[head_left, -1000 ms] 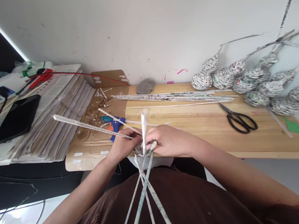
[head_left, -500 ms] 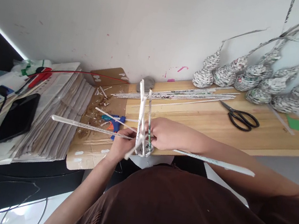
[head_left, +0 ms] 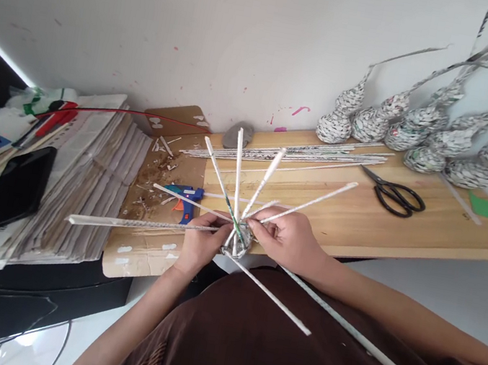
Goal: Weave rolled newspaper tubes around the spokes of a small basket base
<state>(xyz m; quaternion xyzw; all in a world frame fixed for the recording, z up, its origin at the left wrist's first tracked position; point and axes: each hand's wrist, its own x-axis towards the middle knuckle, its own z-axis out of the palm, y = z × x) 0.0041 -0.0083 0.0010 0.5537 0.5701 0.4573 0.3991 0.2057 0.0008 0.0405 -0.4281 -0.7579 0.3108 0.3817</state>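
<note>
While we look down at our hands, the little woven paper cup sits between them, right by the front edge of the bench. We can't tell if it touches the wood. Long paper sticks poke out of it all around, and some reach over our brown shirt. Our left hand squeezes the left side of the cup. Our right hand pinches a thin stick between thumb and finger, at the cup's right side.

Just to the left, we see a blue glue gun at the right edge of the messy cardboard. Behind our hands lies a bundle of sticks, and a gray stone is at the back edge. Black scissors lie toward the right end. Woven gourd shapes crowd the back right corner, near green paper. Past the cardboard's left edge, we see a paper pile and a black phone.
</note>
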